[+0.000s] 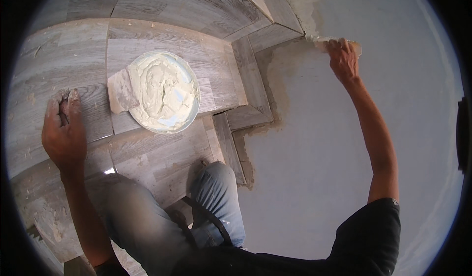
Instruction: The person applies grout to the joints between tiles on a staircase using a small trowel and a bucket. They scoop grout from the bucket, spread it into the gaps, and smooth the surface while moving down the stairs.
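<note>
My right hand is closed round a pale, flat putty spatula, its edge at the blue-grey wall beside the corner of a stepped skirting tile. Over the wood-look stair tread at the left is my left hand, dusty with white, its fingers bent and apart, with nothing visible in them. Between the hands, a round shallow dish of creamy white filler rests on the tread. A second broad, pale spatula lies across the dish's left rim, partly in the filler.
Wood-look tiled steps rise ahead of my bent knees. Skirting tiles zigzag along the wall, with a damp brownish filler band beside them. Crumbs and smears dot the treads. A dark strap hangs near my lap.
</note>
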